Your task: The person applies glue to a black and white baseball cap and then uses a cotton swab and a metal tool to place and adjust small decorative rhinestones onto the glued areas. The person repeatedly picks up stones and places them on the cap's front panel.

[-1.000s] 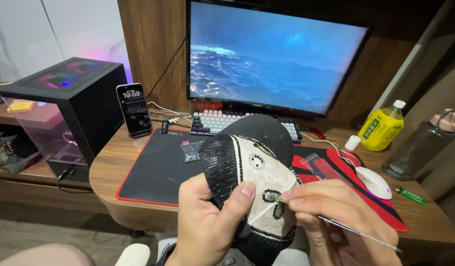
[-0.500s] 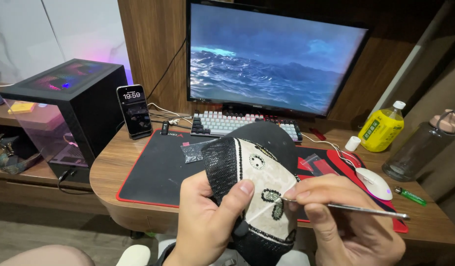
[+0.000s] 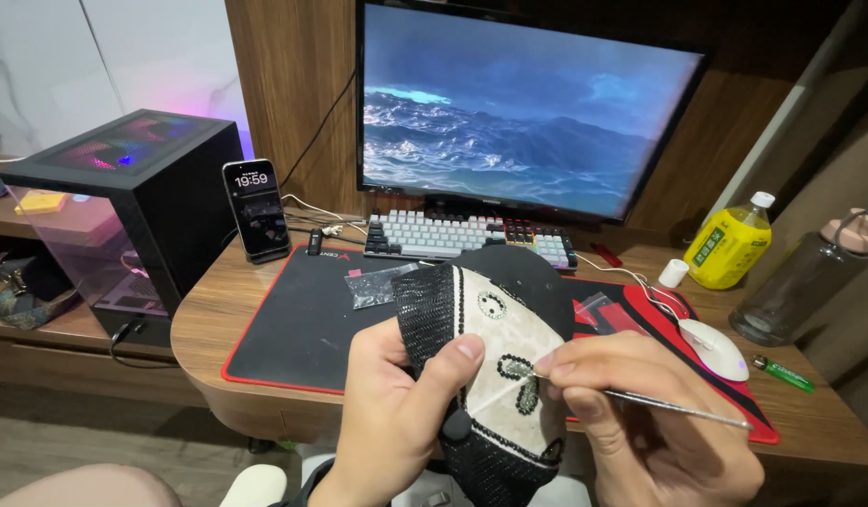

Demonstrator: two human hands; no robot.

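My left hand [image 3: 396,413] grips a cap [image 3: 495,329] from the left, thumb pressed on its white panel. The cap is black with a white section, partly covered in small black beads and bead patterns. My right hand [image 3: 640,413] pinches a thin metal pick tool [image 3: 659,406], its tip touching the white panel beside a beaded oval. The tool's shaft points out to the right. Both hands are held in front of the desk edge, above my lap.
A wooden desk [image 3: 208,319] carries a black mat with red edge [image 3: 302,329], a keyboard [image 3: 471,237], a monitor [image 3: 528,108], a standing phone [image 3: 256,208], a small bead bag [image 3: 373,284], a white mouse [image 3: 715,347], a yellow bottle [image 3: 731,242], a green lighter [image 3: 784,374]. A black computer case [image 3: 124,197] stands at left.
My right hand has shifted the tool tip slightly across the white panel, and the cap has been turned a little in my left hand. The view has tilted slightly.
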